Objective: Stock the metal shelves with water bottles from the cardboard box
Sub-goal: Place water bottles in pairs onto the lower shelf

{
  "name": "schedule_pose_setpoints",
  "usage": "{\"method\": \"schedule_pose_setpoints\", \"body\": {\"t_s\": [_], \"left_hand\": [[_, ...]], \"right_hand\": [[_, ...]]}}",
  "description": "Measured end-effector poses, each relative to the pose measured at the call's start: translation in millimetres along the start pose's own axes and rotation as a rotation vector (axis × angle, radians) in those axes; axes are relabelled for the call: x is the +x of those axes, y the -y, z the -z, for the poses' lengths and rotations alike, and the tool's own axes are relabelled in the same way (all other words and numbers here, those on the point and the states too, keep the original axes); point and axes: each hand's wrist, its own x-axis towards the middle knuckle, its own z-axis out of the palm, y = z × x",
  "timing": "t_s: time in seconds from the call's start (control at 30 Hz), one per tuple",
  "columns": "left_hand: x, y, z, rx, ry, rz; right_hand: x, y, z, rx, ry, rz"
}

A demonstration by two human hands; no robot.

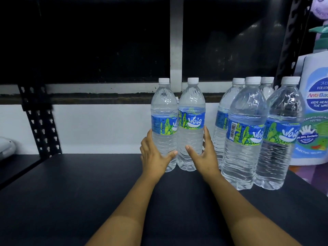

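Two clear water bottles with white caps and blue-green labels stand upright side by side on the dark metal shelf (pixel 88 189). My left hand (pixel 152 155) grips the lower part of the left bottle (pixel 164 110). My right hand (pixel 204 153) grips the lower part of the right bottle (pixel 191 110). To the right stands a group of several more bottles (pixel 246 132), upright and close together. The cardboard box is out of view.
A large white wash bottle (pixel 317 107) with a blue label stands at the shelf's right end. Black perforated uprights (pixel 38 118) rise at the back left and at the right (pixel 291 41). A white wall and dark window lie behind the shelf.
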Motion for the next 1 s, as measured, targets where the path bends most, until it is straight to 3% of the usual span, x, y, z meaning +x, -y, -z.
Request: {"method": "schedule_pose_setpoints", "body": {"t_s": [0.13, 0.33, 0.5, 0.63, 0.83, 1.0], "left_hand": [[-1.9, 1.1, -0.8, -0.019, -0.026, -0.082], [2.8, 14.4, 6.6, -0.138, 0.092, -0.138], [1.5, 9.3, -1.4, 0.048, -0.014, -0.240], [-0.5, 6.2, -1.0, 0.092, 0.005, -0.206], [5.2, 16.3, 9.1, -0.094, 0.120, -0.226], [1.5, 9.0, 0.5, 0.045, 0.013, -0.224]], "right_hand": [[-0.3, 0.7, -0.4, -0.008, 0.000, 0.002], [0.4, -0.4, -1.1, -0.010, 0.002, 0.009], [0.4, -0.7, -0.7, -0.012, 0.007, 0.014], [-0.5, -0.1, -0.3, -0.020, 0.007, 0.018], [-1.9, 0.7, -0.3, -0.015, -0.005, 0.016], [-1.9, 0.5, -1.2, -0.015, 0.001, 0.006]]}}
